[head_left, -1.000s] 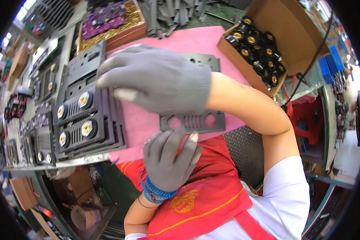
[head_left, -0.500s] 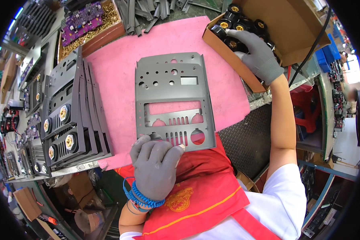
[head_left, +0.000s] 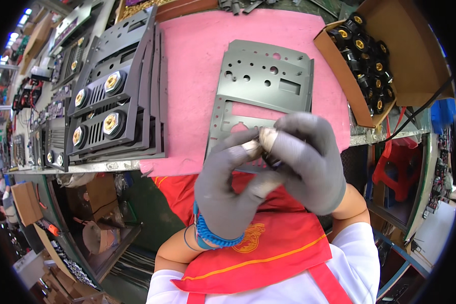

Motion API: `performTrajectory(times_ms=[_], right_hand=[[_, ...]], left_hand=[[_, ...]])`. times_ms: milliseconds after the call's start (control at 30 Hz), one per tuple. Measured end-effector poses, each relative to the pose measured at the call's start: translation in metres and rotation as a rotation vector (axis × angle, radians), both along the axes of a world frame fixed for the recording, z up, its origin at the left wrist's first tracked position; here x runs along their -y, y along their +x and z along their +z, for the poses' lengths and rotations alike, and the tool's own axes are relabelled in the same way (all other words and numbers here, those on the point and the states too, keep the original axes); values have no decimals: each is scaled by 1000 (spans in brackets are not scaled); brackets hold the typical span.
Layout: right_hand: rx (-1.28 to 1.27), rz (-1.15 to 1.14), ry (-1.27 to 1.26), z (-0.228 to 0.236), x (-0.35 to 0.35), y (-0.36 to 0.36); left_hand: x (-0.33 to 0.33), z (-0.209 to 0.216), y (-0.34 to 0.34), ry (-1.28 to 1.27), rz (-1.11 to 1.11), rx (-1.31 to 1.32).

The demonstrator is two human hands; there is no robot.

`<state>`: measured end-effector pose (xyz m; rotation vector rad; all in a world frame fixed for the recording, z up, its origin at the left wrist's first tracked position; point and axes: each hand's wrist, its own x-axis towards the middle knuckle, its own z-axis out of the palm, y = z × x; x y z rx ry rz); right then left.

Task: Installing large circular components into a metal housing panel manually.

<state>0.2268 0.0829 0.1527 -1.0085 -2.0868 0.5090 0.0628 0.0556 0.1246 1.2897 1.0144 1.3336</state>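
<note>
In gloves, my left hand [head_left: 228,185] and my right hand [head_left: 309,164] meet over the near end of a grey metal panel [head_left: 258,93]. Their fingers close around a small black connector [head_left: 272,160], mostly hidden by the gloves. The panel lies on a pink mat [head_left: 190,66], with round holes, slots and rectangular cutouts. A blue coiled cord [head_left: 215,234] circles my left wrist. At the right, a cardboard box [head_left: 347,83] holds several black connectors [head_left: 359,44] with gold-coloured centres.
Left of the mat stands a leaning stack of grey panels [head_left: 117,99] fitted with black connectors and brass nuts. A tray of small brass parts [head_left: 137,9] sits at the far edge. A black cable [head_left: 415,114] crosses by the box, above a red stool [head_left: 397,167].
My right hand has left the cardboard box and come to my left hand, and a black connector is now between them. My left hand has let go of the panel's near edge.
</note>
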Motion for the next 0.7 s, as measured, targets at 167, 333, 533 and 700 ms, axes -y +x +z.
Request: performTrajectory(times_ms=[167,333,533,700], right_hand=[[-207,99,-156,4,3,-6],[-293,104,-181,-10,13,-21],[-188,378,1,-17,7,-24],[-349,756,-209,-10,22,-27]], left_hand=[[10,-5,-31,-192,-127,514],[26,-17,-39,-337,-161,611],[37,-28,-50,-603,-174,771],[43,-39,-45,-957,-359,958]])
